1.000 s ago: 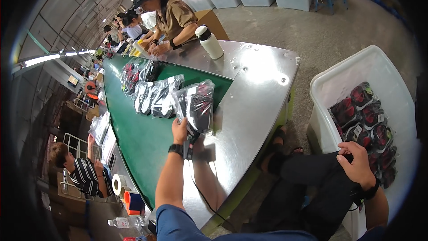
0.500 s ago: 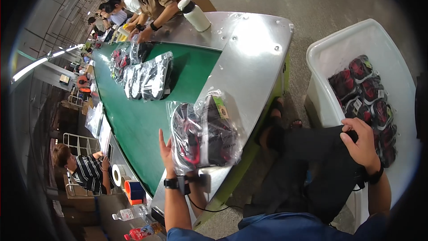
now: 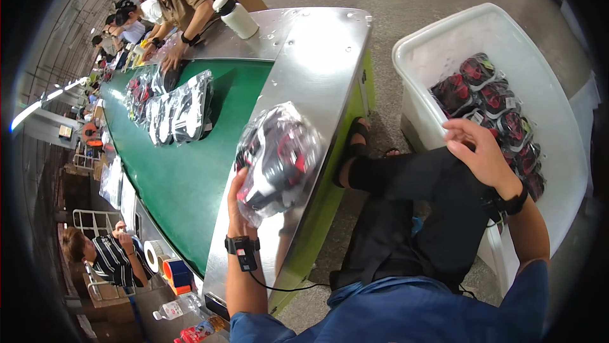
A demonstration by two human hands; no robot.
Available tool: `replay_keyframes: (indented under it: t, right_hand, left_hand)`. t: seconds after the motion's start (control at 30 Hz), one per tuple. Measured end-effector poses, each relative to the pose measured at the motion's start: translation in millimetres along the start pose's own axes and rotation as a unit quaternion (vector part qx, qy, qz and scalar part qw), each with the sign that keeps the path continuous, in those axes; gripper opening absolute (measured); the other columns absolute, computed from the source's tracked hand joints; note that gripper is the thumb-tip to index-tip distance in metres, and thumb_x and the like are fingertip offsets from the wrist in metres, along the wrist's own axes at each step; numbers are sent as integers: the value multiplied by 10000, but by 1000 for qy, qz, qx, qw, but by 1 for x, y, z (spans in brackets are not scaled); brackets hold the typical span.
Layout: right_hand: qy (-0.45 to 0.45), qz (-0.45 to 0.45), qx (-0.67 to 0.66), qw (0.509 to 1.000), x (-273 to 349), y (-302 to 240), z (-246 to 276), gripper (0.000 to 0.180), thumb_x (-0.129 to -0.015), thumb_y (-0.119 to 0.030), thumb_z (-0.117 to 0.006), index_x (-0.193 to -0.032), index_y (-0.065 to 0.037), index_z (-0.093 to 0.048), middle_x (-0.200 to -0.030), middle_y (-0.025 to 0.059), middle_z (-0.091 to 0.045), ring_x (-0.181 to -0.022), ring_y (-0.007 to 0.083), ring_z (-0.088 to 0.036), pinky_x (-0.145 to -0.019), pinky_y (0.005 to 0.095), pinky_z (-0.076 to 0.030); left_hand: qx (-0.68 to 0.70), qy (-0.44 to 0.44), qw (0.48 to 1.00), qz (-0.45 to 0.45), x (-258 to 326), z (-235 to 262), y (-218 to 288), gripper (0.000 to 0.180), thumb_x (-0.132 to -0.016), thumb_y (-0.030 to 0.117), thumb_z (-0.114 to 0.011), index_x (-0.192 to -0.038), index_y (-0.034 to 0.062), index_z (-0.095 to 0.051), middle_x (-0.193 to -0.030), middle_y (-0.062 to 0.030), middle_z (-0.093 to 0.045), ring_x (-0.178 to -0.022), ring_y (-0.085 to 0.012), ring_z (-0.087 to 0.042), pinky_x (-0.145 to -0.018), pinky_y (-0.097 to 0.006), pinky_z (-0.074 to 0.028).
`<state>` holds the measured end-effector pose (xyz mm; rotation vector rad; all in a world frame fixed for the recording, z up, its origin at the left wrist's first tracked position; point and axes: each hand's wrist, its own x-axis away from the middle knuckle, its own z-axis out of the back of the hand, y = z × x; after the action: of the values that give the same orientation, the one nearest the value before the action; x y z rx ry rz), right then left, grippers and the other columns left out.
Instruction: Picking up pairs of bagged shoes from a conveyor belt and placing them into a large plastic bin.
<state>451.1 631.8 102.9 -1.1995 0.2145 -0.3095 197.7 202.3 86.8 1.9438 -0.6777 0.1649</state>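
My left hand [image 3: 237,198], wearing a black wristband with a small device, grips the near left side of a clear-bagged pair of shoes [image 3: 279,159]. Black, red and white show through the plastic; the bag is tilted over the metal table end. Most of that hand's fingers are hidden behind the bag. My right hand [image 3: 481,156] hovers by my knee at the bin's near wall, fingers loosely bent and thumb apart, with nothing visible in it. Inside the white bin [image 3: 415,57] lie several bagged black-and-red shoes [image 3: 498,98].
On the green belt [image 3: 184,197] lie more bagged shoes [image 3: 181,111], soles up. A white bottle [image 3: 236,18] stands on the metal edge beside a co-worker [image 3: 184,0]. Another person [image 3: 117,257] sits at left, near tape rolls [image 3: 174,270] and plastic bottles [image 3: 177,307].
My left hand has closed on the bagged shoes and turned them up off the table. My right hand stays near my knee. The whole view has shifted, moving the scene leftward.
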Motion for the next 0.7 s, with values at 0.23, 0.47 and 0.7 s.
replay_keyframes:
  t: [0.23, 0.47, 0.7]
  right_hand:
    - [-63, -121, -342, 930, -24, -31, -18, 675, -1028, -408, -640, -1514, 6, -422, -1326, 151, -625, -1152, 191, -633, -930, 357, -551]
    - [-17, -61, -256, 965, -9, -27, -42, 971, -943, -400, -779, -1600, 29, -206, -1416, 214, -527, -1211, 208, -586, -992, 342, -520]
    - [-125, -142, -594, 782, 21, -15, -39, 538, -901, -405, -825, -1275, -97, -590, -1079, -16, -688, -974, 71, -649, -837, 273, -537]
  left_hand:
    - [52, -107, 991, 53, -2, -128, -41, 485, -1017, 356, -577, -1352, 5, -595, -1289, -164, -689, -1099, -298, -704, -957, -432, -574]
    - [-209, -84, 956, -190, 52, -194, -77, 861, -914, 267, -677, -1617, 2, -257, -1502, -185, -464, -1311, -299, -542, -1124, -429, -441]
    - [-189, -182, 956, -130, 38, -156, -108, 736, -1025, 508, -515, -1583, 57, -347, -1545, -152, -452, -1411, -313, -461, -1183, -486, -361]
